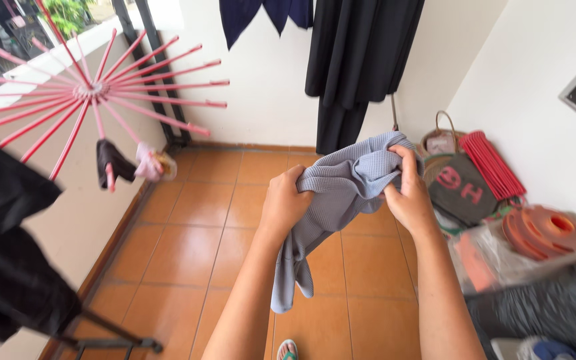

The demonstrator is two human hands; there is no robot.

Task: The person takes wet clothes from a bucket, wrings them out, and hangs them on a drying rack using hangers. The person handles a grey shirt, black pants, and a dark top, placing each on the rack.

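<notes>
Hanging between both hands at chest height over the tiled floor (188, 247), a pale grey-blue garment (341, 200) of waffle-textured cloth is bunched at the top and trails down in a loose fold toward the person's foot. The left hand (283, 203) is closed around the cloth's left edge, fingers wrapped over the fabric and knuckles facing the camera. The right hand (408, 197) is clenched on the upper right part, thumb and fingers pinching a gathered ridge of it. Just below, a toe in a green sandal (287, 349) shows at the bottom edge. To the left, well apart from the hands, a pink umbrella-style drying rack (95, 90) spreads its spokes, with a small dark item (113, 160) and a pale pink one (148, 163) clipped beneath it. Dark clothing (8, 247) fills the near left edge. Black garments (358, 60) hang against the white wall behind the cloth, with a navy piece (248, 17) beside them. On the right stand a woven basket (440, 141), a red ribbed bundle (498, 163), a dark round mat (460, 188) and orange discs (545, 230).
</notes>
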